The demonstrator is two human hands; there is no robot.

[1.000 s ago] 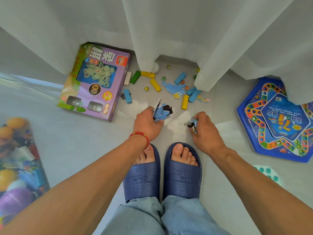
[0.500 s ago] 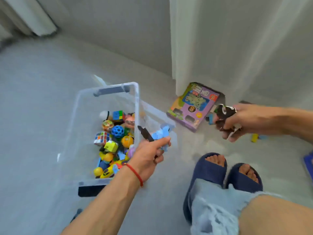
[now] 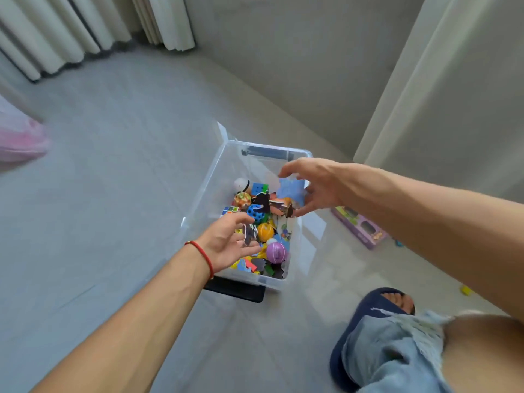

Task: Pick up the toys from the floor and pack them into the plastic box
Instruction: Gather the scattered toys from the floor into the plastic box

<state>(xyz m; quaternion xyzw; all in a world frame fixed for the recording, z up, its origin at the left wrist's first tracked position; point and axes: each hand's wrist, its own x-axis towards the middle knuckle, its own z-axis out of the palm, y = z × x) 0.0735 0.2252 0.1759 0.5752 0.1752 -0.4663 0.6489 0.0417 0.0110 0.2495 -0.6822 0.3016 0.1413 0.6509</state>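
A clear plastic box point(image 3: 215, 168) stands on the grey floor, holding several toys: balls, a puzzle cube and flat puzzle pieces. My left hand point(image 3: 226, 239) hovers over its near half with fingers spread, and a dark puzzle piece point(image 3: 249, 233) is just off the fingertips. My right hand point(image 3: 314, 182) is spread above the far half, with a blue puzzle piece point(image 3: 290, 190) and dark pieces point(image 3: 263, 201) loose below it. Neither hand holds anything.
A purple game box point(image 3: 360, 226) lies on the floor right of the plastic box. A small yellow block point(image 3: 466, 290) sits further right. My blue slipper point(image 3: 368, 307) and jeans leg are at the lower right. Curtains hang at the back and right. A pink item point(image 3: 19, 137) is at far left.
I have turned from the toy pile to the box. Both hands moved over it and opened, and the puzzle pieces they held have dropped out of them into the box.
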